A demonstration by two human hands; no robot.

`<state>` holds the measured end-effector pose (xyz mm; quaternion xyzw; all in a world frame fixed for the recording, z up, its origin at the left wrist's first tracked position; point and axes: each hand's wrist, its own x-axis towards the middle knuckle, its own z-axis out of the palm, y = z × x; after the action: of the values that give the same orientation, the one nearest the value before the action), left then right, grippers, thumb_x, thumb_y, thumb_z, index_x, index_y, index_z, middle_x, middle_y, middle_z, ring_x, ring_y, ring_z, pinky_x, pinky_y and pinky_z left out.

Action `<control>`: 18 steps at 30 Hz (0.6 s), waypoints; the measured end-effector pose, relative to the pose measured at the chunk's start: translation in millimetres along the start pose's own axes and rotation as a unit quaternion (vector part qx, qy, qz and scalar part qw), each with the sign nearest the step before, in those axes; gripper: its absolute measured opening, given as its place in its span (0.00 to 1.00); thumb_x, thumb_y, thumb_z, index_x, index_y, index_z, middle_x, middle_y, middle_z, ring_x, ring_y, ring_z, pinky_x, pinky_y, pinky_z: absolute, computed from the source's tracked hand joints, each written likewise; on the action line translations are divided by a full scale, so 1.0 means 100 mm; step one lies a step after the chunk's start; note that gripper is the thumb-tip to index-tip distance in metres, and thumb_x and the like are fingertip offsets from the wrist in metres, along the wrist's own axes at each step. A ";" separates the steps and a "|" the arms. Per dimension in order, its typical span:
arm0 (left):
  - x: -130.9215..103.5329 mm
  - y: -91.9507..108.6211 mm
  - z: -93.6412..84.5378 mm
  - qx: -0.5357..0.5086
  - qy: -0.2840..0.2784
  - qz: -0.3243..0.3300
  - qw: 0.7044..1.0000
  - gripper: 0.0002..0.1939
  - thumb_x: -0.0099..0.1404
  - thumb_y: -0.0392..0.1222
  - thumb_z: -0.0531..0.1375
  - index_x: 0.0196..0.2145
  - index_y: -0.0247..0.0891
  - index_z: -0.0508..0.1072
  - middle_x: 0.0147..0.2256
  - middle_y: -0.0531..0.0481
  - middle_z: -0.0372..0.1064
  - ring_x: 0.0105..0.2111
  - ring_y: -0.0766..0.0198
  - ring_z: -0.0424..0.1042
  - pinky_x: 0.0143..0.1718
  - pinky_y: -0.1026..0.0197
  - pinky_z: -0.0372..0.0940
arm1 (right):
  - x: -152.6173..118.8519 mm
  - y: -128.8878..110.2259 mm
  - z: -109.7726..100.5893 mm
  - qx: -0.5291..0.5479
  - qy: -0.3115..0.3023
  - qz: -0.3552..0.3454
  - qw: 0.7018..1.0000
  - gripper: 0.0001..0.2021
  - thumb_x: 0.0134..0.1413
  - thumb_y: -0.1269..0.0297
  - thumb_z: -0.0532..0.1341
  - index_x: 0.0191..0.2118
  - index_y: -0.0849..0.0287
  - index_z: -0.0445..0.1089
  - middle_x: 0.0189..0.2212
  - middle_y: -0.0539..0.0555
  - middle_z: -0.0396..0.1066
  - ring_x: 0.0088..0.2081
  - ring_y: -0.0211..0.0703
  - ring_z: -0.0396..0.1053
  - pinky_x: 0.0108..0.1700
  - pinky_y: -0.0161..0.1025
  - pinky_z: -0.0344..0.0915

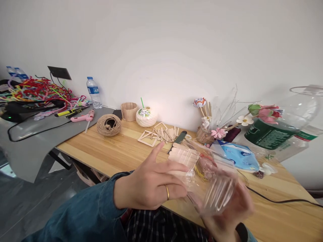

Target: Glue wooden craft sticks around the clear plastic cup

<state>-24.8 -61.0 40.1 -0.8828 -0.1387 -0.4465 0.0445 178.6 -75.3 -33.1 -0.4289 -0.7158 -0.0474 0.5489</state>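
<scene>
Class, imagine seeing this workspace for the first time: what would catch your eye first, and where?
Probably the tangled heap of bright strands at the far left. Next, in the foreground, the left hand wearing a gold ring, and the blurred right hand holding clear plastic. At the right, a large bottle with a green label.

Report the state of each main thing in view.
Clear ridged plastic item, in right hand, blurred
Frontmost blue-labelled plastic bottle, upright, capped
Pink plastic glue gun, lying down
Brown twine ball, wound
White round coconut, green straw inserted
Ribbed beige wooden cup, upright
Flat beige wooden sticks, loosely piled
Blue plastic pack, lying flat
</scene>
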 end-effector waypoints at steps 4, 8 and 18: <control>0.03 -0.14 -0.09 -0.026 -0.060 -0.033 0.997 0.05 0.65 0.36 0.56 0.36 0.38 0.72 0.29 0.56 0.76 0.46 0.65 0.71 0.64 0.44 0.27 | 0.06 -0.01 -0.10 0.136 0.009 0.042 0.990 0.39 0.46 0.55 0.65 0.62 0.52 0.45 0.58 0.62 0.49 0.58 0.59 0.53 0.56 0.59 0.57; 0.04 -0.31 -0.14 -0.015 -0.165 -0.067 0.984 0.07 0.66 0.35 0.55 0.36 0.40 0.73 0.30 0.56 0.76 0.43 0.66 0.71 0.62 0.43 0.21 | 0.18 0.08 -0.39 0.128 -0.021 0.116 0.985 0.23 0.59 0.56 0.52 0.59 0.53 0.52 0.57 0.60 0.53 0.58 0.53 0.55 0.57 0.54 0.57; -0.04 -0.47 0.14 0.002 -0.308 -0.063 0.949 0.09 0.61 0.31 0.58 0.39 0.38 0.74 0.35 0.50 0.74 0.51 0.57 0.65 0.62 0.39 0.33 | 0.34 0.92 -0.85 -0.286 -0.280 0.004 0.916 0.17 0.53 0.67 0.46 0.43 0.54 0.68 0.43 0.55 0.72 0.40 0.48 0.73 0.34 0.43 0.70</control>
<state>-29.4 -13.4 26.4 -0.9667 -0.2020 -0.1547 -0.0266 302.6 -44.1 -9.2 -0.5661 -0.7945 -0.1257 0.1803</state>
